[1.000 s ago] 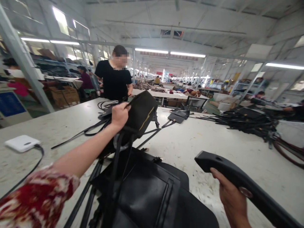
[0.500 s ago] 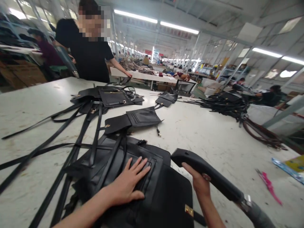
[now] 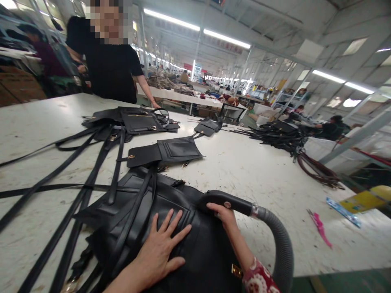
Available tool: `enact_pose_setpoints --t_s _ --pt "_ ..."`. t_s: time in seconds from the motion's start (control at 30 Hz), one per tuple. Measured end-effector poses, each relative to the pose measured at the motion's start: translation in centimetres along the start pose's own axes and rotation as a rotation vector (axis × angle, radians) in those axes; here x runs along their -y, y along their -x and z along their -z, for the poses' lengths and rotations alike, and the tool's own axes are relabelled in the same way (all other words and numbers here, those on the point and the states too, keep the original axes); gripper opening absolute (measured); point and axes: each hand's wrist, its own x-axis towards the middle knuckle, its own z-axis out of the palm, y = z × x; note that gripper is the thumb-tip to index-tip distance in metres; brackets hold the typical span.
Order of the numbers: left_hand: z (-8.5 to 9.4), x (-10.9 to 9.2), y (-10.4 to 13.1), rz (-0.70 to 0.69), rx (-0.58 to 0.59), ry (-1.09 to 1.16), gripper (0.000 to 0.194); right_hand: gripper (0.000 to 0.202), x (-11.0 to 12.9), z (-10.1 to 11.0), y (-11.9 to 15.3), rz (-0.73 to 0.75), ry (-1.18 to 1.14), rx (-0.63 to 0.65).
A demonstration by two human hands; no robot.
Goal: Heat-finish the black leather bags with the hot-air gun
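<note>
Spread fingers of my left hand (image 3: 163,244) lie flat on a large black leather bag piece (image 3: 201,252) at the bottom centre. My right hand (image 3: 224,213) is closed round the black nozzle (image 3: 238,202) of a grey ribbed hose (image 3: 279,236). The nozzle's tip rests over the upper right part of the bag piece. A gold clasp (image 3: 236,270) shows near its lower right, beside my right forearm. Black straps (image 3: 79,199) run from the pieces to the left. Just beyond lies a smaller black flat piece (image 3: 179,148).
More black bags (image 3: 137,122) lie farther back, near a person in a black shirt (image 3: 106,69). Black straps (image 3: 275,136) are heaped at the right. A pink-handled tool (image 3: 320,230) and a blue packet (image 3: 343,211) lie on the white table (image 3: 259,179).
My right hand has brought the nozzle left, onto the bag piece, and the hose now bends downward. My left hand stays flat on the leather. The view has shifted slightly.
</note>
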Motion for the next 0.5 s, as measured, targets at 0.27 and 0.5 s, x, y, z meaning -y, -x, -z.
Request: enact_pose_setpoints --t_s 0.27,0.5 --pt "0.9 -0.1 -0.3 0.014 0.07 0.036 0.08 0.025 1.1 0.5 -0.8 0.145 -0.115 -0.218" --pt "0.3 -1.1 -1.3 0.046 0.06 0.059 0.079 0.038 -1.0 3.6 1.3 -0.027 0.039 -0.067"
